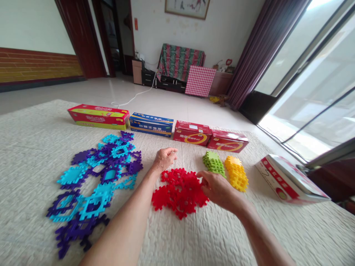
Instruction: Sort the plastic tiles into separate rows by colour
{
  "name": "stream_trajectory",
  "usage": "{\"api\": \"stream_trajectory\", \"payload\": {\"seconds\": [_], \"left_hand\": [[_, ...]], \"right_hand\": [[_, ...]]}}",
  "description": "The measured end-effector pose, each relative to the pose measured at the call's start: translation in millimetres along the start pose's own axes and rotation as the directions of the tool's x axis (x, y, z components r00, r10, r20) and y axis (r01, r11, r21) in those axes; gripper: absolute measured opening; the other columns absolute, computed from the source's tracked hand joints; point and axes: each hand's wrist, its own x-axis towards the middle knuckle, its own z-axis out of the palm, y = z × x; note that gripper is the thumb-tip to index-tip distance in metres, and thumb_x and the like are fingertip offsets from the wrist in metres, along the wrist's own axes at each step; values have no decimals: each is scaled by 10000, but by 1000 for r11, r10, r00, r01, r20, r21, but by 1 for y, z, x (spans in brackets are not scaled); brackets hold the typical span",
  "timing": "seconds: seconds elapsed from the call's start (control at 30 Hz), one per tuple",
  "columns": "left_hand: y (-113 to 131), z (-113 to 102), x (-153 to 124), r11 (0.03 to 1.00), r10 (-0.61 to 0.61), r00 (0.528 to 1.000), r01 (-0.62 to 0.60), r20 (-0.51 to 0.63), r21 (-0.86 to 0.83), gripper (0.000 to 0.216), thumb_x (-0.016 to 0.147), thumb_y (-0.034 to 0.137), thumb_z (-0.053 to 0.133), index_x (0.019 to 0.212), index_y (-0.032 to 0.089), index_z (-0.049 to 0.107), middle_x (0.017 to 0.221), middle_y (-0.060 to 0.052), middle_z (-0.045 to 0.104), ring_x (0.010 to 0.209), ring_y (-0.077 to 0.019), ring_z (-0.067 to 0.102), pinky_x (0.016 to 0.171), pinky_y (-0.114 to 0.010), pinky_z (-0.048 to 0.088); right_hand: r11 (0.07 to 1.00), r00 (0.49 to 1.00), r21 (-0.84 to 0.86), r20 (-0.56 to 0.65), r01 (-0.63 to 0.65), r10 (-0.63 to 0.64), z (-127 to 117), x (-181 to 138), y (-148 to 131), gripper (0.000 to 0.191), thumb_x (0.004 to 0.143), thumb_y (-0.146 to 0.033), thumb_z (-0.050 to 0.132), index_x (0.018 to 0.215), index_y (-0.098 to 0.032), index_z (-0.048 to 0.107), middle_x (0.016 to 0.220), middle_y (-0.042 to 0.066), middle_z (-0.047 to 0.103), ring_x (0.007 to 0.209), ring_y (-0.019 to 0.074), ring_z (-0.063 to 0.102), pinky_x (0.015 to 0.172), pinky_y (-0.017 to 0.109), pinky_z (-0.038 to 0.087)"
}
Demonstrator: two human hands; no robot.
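Note:
Red interlocking plastic tiles [177, 194] lie in a loose pile on the pale quilted cover, between my forearms. My left hand [165, 159] is beyond the pile's far left edge, fingers loosely bent and holding nothing visible. At the pile's right edge is my right hand [217, 186], its index finger stretched over the red tiles and the others bent beneath; I cannot make out any tile in its grasp. Just beyond it stand a stack of green tiles [213, 163] and a stack of yellow tiles [236, 173]. Blue and purple tiles [107, 175] are scattered together on the left.
A row of boxes lines the far side: a red and green box [98, 116], a blue box [151, 124] and two dark red boxes [192, 133]. A white and red box [290, 179] lies on the right. Beyond are tiled floor and a cloth-covered cabinet [179, 62].

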Motion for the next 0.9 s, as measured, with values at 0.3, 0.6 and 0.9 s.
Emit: {"api": "stream_trajectory", "payload": {"seconds": [0.3,0.6,0.9], "left_hand": [[1,-1,2,999,-25,994,22,-102,-37,341,724,242,507,988,121,686,632,-3,658,443,-77,505,483,-192,415],[-5,2,6,997,34,982,-22,-188,70,325,742,213,498,986,145,703,660,-17,693,539,-109,581,552,-202,444],[-7,2,6,995,66,981,-50,-183,90,319,748,206,487,974,145,705,648,-14,691,521,-109,570,544,-206,441]], "right_hand": [[988,874,59,-476,140,-96,-22,37,-13,145,788,-176,524,886,-203,628,835,30,637,735,143,571,669,257,413],[981,900,-38,-392,192,-192,26,80,-11,185,820,-149,500,963,-211,600,957,61,586,888,182,562,787,286,430],[941,922,94,-249,326,-295,22,79,7,562,617,17,442,1135,-168,553,1244,116,560,1161,210,529,987,353,410]]}}
